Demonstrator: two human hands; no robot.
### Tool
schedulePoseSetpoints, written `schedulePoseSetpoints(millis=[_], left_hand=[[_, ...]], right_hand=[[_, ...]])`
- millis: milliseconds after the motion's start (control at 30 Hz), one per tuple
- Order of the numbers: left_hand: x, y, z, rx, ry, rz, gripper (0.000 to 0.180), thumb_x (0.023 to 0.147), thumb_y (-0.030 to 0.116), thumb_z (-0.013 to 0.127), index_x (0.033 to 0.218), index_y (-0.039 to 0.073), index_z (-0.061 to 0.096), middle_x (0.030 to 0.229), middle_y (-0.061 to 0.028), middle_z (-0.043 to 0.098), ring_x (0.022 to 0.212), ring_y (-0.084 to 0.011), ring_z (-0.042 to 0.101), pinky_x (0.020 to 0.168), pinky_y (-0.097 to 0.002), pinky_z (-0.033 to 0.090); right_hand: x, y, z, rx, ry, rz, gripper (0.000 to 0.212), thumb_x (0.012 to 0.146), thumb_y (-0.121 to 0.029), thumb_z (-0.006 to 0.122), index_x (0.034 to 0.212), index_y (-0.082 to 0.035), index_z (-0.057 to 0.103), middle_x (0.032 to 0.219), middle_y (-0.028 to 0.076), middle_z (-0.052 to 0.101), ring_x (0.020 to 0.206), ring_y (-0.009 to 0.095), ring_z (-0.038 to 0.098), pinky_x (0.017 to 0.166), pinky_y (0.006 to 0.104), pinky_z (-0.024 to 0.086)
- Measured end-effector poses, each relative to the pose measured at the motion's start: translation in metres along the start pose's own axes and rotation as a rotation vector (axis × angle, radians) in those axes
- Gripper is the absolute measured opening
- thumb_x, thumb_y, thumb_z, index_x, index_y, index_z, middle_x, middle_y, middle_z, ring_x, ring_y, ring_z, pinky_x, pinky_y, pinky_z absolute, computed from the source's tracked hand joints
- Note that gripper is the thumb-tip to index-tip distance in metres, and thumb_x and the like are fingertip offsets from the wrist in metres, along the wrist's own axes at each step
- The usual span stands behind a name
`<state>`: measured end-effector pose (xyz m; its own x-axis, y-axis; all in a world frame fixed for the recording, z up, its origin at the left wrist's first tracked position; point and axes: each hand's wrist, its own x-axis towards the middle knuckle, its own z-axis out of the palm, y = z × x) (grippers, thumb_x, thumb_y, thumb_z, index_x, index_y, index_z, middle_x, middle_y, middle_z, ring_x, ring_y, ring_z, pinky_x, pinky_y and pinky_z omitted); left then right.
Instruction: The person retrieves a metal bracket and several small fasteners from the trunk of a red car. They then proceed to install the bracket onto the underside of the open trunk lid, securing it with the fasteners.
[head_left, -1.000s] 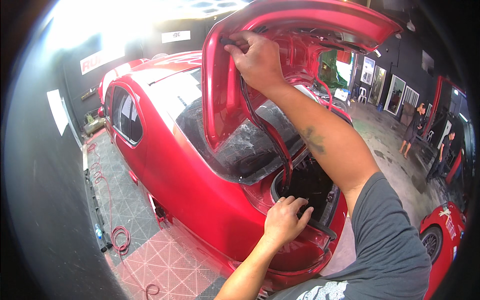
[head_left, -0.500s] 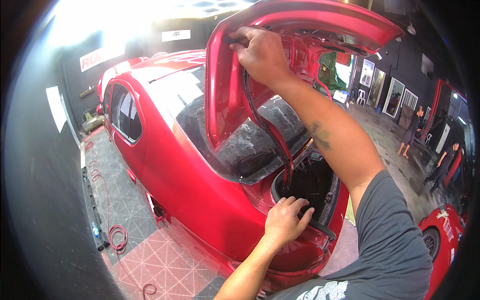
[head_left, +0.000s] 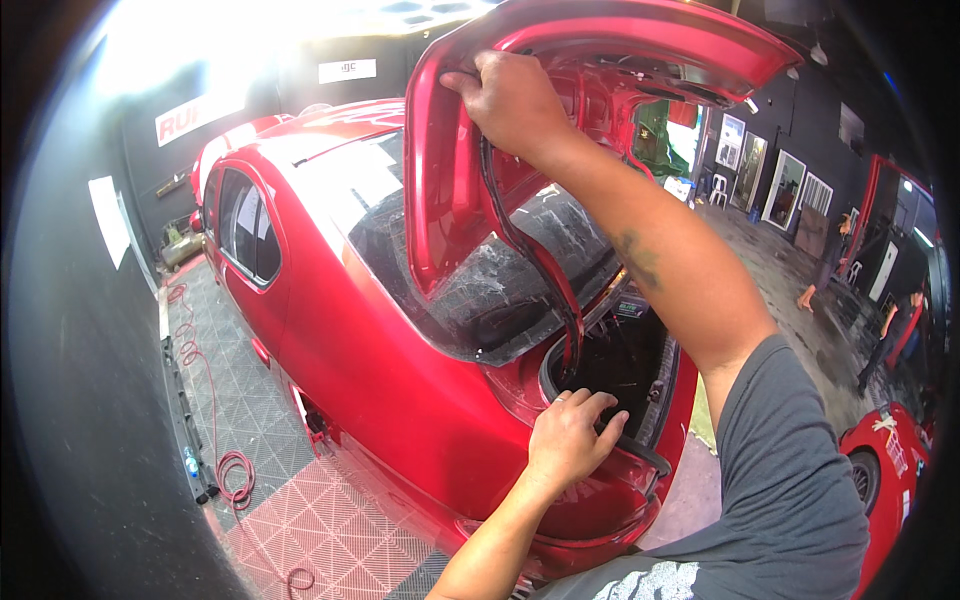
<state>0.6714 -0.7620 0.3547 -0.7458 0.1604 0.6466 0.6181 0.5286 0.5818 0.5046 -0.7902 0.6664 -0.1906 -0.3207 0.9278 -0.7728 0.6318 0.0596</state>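
Note:
A red car (head_left: 400, 430) stands in front of me with its trunk lid (head_left: 430, 210) raised. High up, my right hand (head_left: 515, 105) is closed against the lid's inner side, its thumb pointing left; the other fingertips are hidden, and so is anything between them. Below, my left hand (head_left: 578, 435) rests on the rim of the trunk opening beside the black rubber seal (head_left: 548, 375). Its fingers are loosely bent, the thumb apart, and no object shows in it. Between lid and body runs a dark curved hinge arm (head_left: 535, 260). Dark inside, the trunk (head_left: 615, 365) shows little detail.
On the left a red hose (head_left: 236, 475) lies coiled on grey and red floor tiles (head_left: 330, 520) beside a dark wall. Two people (head_left: 828, 255) are at the far right, above another red car (head_left: 880, 460). A white plastic stool (head_left: 718, 190) stands farther back.
My right hand's forefinger, stretched out beside the thumb before, is now drawn in. My left hand has barely moved. At the right the people have shifted, and the view has turned slightly.

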Motion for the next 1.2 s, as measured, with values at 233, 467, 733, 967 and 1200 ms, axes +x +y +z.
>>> schedulePoseSetpoints(millis=[233,467,733,967,1200], left_hand=[[0.002,0.002,0.001,-0.002,-0.011,-0.010,0.026,0.090,0.032,0.073,0.102,0.009,0.074,0.082,-0.0076,0.066,0.083,-0.0290,0.066,0.075,-0.0425,0.055],[0.001,0.000,-0.004,0.000,-0.001,-0.019,0.026,0.090,0.032,0.073,0.101,0.009,0.075,0.082,-0.0079,0.066,0.082,-0.0293,0.066,0.075,-0.0430,0.054],[0.003,-0.003,0.009,-0.025,0.053,0.039,0.023,0.088,0.029,0.076,0.099,0.009,0.075,0.080,-0.0083,0.066,0.077,-0.0290,0.066,0.071,-0.0421,0.053],[0.010,0.013,0.022,-0.074,-0.039,0.017,0.024,0.087,0.027,0.077,0.101,0.008,0.075,0.082,-0.0073,0.067,0.078,-0.0259,0.067,0.071,-0.0392,0.054],[0.004,0.003,0.003,-0.012,0.005,-0.075,0.022,0.086,0.024,0.078,0.100,0.007,0.076,0.075,-0.0063,0.062,0.076,-0.0245,0.064,0.070,-0.0381,0.052]], right_hand=[[0.012,-0.009,0.021,0.918,-0.151,0.897,0.043,0.107,-0.036,0.051,0.097,0.002,0.069,0.077,0.018,0.069,0.078,0.029,0.072,0.076,0.0429,0.057],[0.001,0.008,0.001,0.374,-0.180,0.284,0.035,0.108,-0.038,0.051,0.110,-0.005,0.060,0.082,0.015,0.068,0.072,0.027,0.070,0.065,0.0403,0.056],[-0.001,0.036,-0.002,-0.324,-0.053,-0.438,0.025,0.102,-0.030,0.057,0.106,-0.005,0.063,0.086,0.022,0.071,0.076,0.037,0.071,0.060,0.0466,0.055],[0.041,0.112,0.088,1.603,-0.707,0.536,0.041,0.107,-0.035,0.031,0.096,-0.010,0.062,0.067,0.008,0.061,0.053,0.021,0.053,0.049,0.0376,0.042],[-0.005,0.000,-0.014,-0.062,-0.190,-0.163,0.031,0.099,-0.019,0.048,0.098,-0.004,0.075,0.100,0.024,0.075,0.092,0.036,0.076,0.076,0.0502,0.059]])
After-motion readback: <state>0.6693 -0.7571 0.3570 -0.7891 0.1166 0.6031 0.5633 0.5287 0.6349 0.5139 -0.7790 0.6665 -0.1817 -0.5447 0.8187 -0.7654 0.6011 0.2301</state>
